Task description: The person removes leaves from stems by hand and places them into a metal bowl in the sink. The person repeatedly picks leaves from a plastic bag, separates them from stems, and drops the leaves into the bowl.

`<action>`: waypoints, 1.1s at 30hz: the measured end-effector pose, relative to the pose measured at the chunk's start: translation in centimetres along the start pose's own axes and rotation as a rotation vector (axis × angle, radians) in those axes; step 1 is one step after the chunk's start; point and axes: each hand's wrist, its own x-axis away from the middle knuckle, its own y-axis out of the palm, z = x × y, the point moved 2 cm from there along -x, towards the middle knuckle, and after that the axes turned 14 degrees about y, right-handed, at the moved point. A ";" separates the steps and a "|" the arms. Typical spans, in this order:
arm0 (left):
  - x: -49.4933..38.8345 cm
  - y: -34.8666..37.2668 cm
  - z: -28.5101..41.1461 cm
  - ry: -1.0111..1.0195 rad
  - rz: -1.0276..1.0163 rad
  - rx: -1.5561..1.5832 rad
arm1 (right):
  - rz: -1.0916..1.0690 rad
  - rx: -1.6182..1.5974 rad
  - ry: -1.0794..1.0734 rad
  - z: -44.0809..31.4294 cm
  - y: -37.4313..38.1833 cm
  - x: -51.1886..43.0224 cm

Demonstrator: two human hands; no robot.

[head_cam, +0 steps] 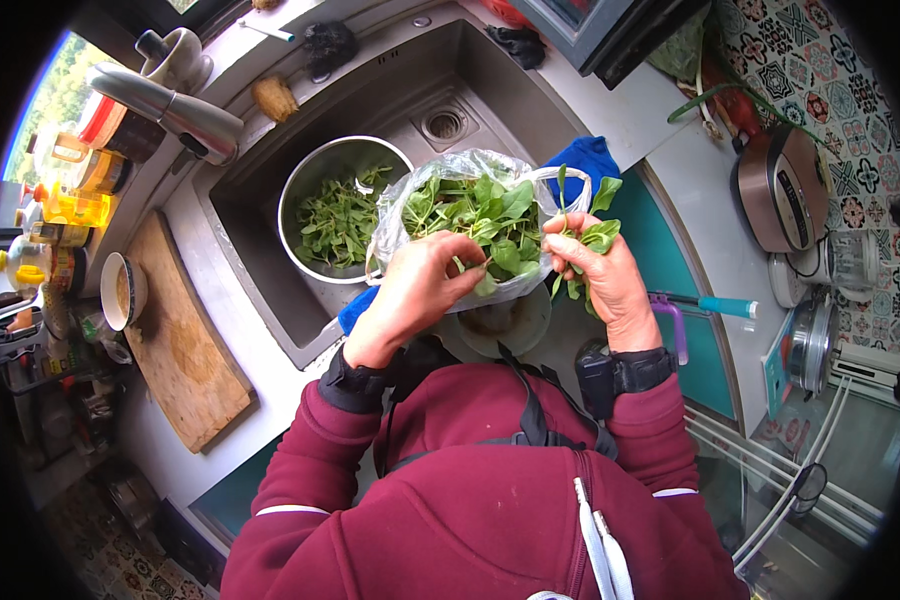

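Observation:
A clear plastic bag of leafy greens stands at the front edge of the sink, its mouth wide. My left hand is over the near side of the bag, thumb and forefinger drawn together among the leaves; whether a stem is pinched there is hidden. Just right of the bag, my right hand holds several leafy green sprigs in its fingers, their leaves sticking out above and below. Left of the bag, a round metal basin sits in the sink with smaller greens inside.
Around the basin is the grey sink with its drain. A faucet rises at the left. On the left counter lie a wooden cutting board and a bowl. Blue cloth drapes over the sink's edge.

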 end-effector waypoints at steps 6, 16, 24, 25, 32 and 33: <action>-0.1 -0.6 -0.3 -0.113 0.218 0.807 | -0.087 0.110 -0.078 -0.8 3.2 -0.1; -0.7 1.9 -6.0 -0.207 0.258 0.815 | 0.095 0.562 -0.261 2.2 5.0 -5.7; 0.6 2.4 -6.2 -0.118 0.280 0.668 | -0.001 0.499 -0.109 1.8 4.1 -5.3; 0.6 2.1 -6.2 -0.142 0.289 0.611 | -0.020 0.496 -0.099 1.4 4.3 -5.2; 1.4 0.1 -7.1 -0.134 0.509 0.658 | -0.145 0.534 -0.104 0.1 7.9 -6.5; 1.7 -0.1 -7.4 -0.153 0.534 0.701 | -0.123 0.594 -0.086 0.2 8.2 -6.9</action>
